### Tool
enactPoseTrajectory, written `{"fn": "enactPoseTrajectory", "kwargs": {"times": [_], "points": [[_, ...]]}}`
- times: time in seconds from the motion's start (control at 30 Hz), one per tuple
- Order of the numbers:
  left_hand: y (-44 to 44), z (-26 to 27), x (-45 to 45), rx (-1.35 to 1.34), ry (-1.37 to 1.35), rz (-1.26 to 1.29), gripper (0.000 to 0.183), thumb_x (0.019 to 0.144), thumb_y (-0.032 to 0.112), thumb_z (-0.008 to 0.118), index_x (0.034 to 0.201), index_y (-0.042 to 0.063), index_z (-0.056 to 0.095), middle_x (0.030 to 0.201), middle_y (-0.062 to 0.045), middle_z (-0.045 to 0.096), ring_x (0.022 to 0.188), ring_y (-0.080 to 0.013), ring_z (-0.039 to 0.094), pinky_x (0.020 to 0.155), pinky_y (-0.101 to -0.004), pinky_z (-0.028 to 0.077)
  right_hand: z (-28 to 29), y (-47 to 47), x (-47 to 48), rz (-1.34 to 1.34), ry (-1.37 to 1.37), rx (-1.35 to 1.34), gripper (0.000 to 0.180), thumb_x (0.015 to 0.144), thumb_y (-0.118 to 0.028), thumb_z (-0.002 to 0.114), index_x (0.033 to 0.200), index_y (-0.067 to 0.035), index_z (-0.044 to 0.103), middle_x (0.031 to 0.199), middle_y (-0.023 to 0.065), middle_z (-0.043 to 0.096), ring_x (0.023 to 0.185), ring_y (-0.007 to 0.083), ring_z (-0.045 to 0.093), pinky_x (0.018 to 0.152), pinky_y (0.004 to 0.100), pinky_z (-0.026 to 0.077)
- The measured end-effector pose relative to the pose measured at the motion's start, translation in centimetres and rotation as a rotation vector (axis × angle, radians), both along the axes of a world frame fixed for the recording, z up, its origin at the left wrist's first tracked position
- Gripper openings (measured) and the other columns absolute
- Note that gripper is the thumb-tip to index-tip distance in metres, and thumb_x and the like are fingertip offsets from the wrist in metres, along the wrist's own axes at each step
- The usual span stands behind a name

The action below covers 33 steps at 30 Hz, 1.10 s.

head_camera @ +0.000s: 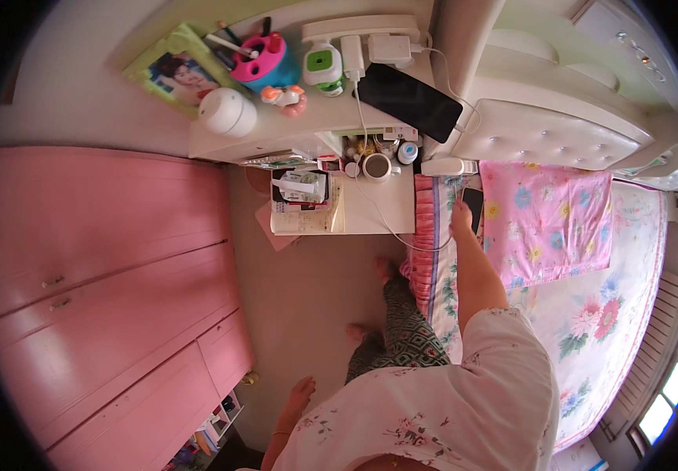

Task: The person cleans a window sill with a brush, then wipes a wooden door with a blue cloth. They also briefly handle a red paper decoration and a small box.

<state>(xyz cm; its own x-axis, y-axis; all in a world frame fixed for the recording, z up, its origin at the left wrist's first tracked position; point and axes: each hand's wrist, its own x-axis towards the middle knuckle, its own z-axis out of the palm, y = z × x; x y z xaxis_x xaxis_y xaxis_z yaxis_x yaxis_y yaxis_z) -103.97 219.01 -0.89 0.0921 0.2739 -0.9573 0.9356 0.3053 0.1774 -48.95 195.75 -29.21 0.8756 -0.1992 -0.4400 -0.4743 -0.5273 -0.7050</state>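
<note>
My right hand is at the bed's near edge, touching or just beside a dark smartphone that lies next to the pink floral pillow cover. Whether the fingers grip the phone cannot be made out. A white charging cable runs from a charger on the upper shelf down to the bed near this hand. My left hand hangs low over the floor, away from any object, its fingers partly curled. A larger black device lies on the shelf.
The white bedside table holds a mug, a tissue pack and an open notebook. On the shelf stand a pink and blue pen holder and a picture frame. A pink wardrobe is at left, a floral bed at right.
</note>
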Motion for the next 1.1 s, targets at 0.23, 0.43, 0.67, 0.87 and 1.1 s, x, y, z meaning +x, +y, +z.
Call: {"fn": "enactPoseTrajectory", "kwargs": {"times": [0.23, 0.43, 0.67, 0.87, 1.1], "points": [[-0.1, -0.1, 2.4, -0.001, 0.072, -0.038, 0.046, 0.086, 0.032, 0.056, 0.124, 0.007, 0.051, 0.111, -0.004, 0.06, 0.094, -0.013, 0.056, 0.072, -0.0281, 0.046, -2.9, 0.7, 6.7, 0.678, 0.328, -0.479, 0.036, 0.083, -0.021, 0.043, 0.113, -0.011, 0.059, 0.118, 0.0156, 0.056, 0.106, 0.0355, 0.054, 0.089, 0.0431, 0.044], [0.2, -0.6, 3.9, 0.035, -0.027, -0.109, 0.041, 0.088, 0.028, 0.055, 0.121, 0.005, 0.052, 0.107, -0.005, 0.061, 0.089, -0.0129, 0.057, 0.071, -0.0253, 0.046, 1.1, 2.5, 3.6, 0.495, 0.286, -0.441, 0.037, 0.081, -0.019, 0.043, 0.112, -0.006, 0.057, 0.129, 0.0183, 0.042, 0.112, 0.0367, 0.049, 0.092, 0.0433, 0.042], [0.4, -0.5, 5.9, -0.073, 0.027, -0.121, 0.055, 0.089, 0.041, 0.052, 0.132, 0.01, 0.04, 0.123, -0.005, 0.052, 0.106, -0.0175, 0.052, 0.083, -0.0345, 0.042, 2.4, 0.3, -1.8, 0.44, 0.286, -0.388, 0.032, 0.076, -0.023, 0.05, 0.102, -0.008, 0.063, 0.121, 0.0209, 0.048, 0.106, 0.0372, 0.052, 0.089, 0.0432, 0.043], [0.0, -0.2, 6.4, -0.008, 0.0, -0.06, 0.045, 0.089, 0.03, 0.054, 0.126, 0.006, 0.047, 0.117, -0.007, 0.057, 0.099, -0.0157, 0.055, 0.077, -0.0285, 0.044, -0.3, 0.3, 0.1, 0.113, 0.105, -0.324, 0.027, 0.077, -0.025, 0.053, 0.096, -0.012, 0.066, 0.094, 0.0163, 0.063, 0.089, 0.0368, 0.059, 0.083, 0.0412, 0.046], [-0.3, -0.7, 5.7, 0.064, -0.052, -0.018, 0.04, 0.088, 0.023, 0.056, 0.12, 0.0, 0.052, 0.111, -0.01, 0.06, 0.098, -0.0155, 0.056, 0.081, -0.0275, 0.046, -3.1, 0.1, 1.5, -0.078, -0.013, -0.209, 0.03, 0.078, -0.02, 0.047, 0.099, -0.009, 0.067, 0.099, 0.0174, 0.062, 0.093, 0.0349, 0.058, 0.083, 0.039, 0.046]]}}
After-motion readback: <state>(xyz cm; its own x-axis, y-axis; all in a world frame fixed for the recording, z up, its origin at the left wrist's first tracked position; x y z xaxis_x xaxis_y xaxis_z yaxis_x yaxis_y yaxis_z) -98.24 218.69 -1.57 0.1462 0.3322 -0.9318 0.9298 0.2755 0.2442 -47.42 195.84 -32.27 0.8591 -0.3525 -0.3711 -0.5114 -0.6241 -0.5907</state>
